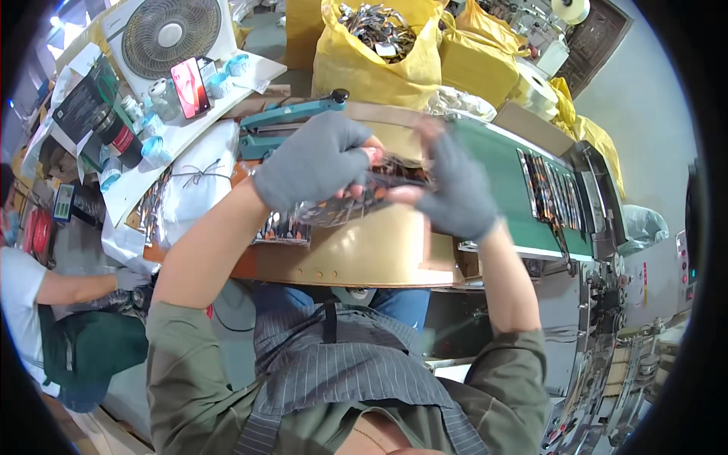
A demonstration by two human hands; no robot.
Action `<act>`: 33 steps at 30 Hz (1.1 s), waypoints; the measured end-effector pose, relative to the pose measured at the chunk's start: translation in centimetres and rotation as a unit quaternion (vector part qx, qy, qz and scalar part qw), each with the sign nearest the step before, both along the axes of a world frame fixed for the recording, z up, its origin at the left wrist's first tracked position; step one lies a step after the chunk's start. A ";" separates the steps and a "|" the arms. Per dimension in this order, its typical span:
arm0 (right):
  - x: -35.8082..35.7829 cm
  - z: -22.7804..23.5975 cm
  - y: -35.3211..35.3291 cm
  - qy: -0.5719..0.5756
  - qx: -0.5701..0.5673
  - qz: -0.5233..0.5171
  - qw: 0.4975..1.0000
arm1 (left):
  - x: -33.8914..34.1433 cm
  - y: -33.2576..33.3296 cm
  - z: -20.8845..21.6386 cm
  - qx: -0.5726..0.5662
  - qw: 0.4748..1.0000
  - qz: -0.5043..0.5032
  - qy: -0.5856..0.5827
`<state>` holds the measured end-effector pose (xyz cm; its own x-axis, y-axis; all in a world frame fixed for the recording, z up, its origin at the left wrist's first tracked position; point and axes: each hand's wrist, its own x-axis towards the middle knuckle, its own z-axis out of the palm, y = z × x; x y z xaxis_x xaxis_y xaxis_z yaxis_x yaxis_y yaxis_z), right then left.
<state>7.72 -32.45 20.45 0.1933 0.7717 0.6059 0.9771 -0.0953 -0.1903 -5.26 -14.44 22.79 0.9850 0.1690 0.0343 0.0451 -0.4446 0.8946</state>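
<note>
My left hand [315,163], in a grey fingerless glove, is closed on a clear plastic bag [345,211] above the tan tabletop. Dark, thin packets with orange spots show through the film. My right hand [459,186], gloved the same way, is at the bag's right end, its thumb beside the film. Motion smears its raised fingers, so their grip is unclear. Beneath the bag and my left wrist lies a row of similar dark packets [284,230], partly hidden. Just beyond my left hand is a teal hand-lever sealer [292,115].
More thin packets [557,193] stand in a row on a green conveyor belt [500,167] at right. A yellow sack [371,72] full of packets is at the far side. A fan [171,38], phone [190,89] and tumbler [117,136] occupy the left shelf. Another person [76,303] sits at left.
</note>
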 end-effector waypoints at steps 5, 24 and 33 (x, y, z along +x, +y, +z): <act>-0.5 -3.0 3.6 0.250 0.040 0.030 0.967 | -1.3 1.5 -1.0 0.123 0.945 0.076 -0.293; 11.6 -12.0 28.0 0.049 -0.043 -0.250 0.966 | 5.2 18.9 -24.3 -0.337 0.903 0.259 0.068; 12.9 -18.9 27.1 0.099 -0.060 -0.274 0.955 | 4.6 17.6 -24.4 -0.322 0.907 0.267 0.041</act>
